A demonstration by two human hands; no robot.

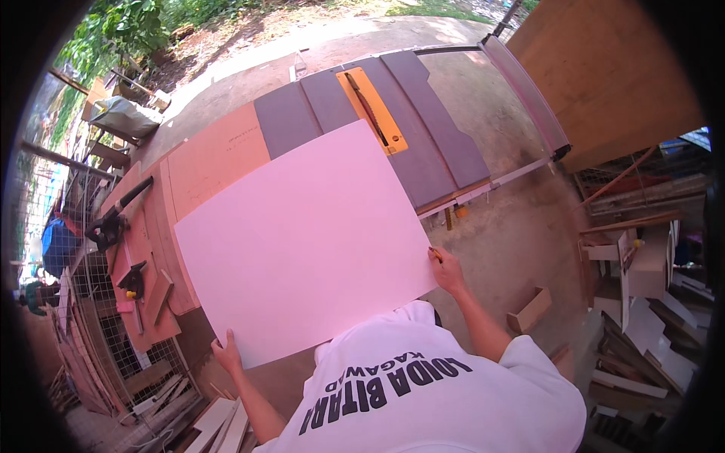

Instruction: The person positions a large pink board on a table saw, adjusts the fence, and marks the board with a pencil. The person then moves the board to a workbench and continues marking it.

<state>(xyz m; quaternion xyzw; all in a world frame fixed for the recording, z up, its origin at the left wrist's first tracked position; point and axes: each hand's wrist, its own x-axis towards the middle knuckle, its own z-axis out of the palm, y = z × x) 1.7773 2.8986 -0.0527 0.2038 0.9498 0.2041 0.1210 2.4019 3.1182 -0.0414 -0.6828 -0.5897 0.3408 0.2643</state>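
A large flat white panel (pixel 302 241), tinted pink by the light, stretches out in front of my body. My left hand (pixel 226 352) grips its near left corner, fingers partly hidden under the sheet. On the near right edge my right hand (pixel 445 270) is closed around the panel. A small orange and dark thing, perhaps a pencil, shows by that hand's thumb. Beyond the panel lies a table saw (pixel 313 102) with a grey top. Its blade (pixel 368 109) stands in an orange insert plate (pixel 394 143), just past the panel's far right corner.
A wooden table (pixel 219 151) adjoins the saw on the left, with a black blower-like tool (pixel 109 226) and a clamp-like tool (pixel 134 281) near its edge. A rail frame (pixel 529 98) extends right of the saw. Wood offcuts (pixel 642 340) pile up at the right; a wooden box (pixel 529 309) sits on the floor.
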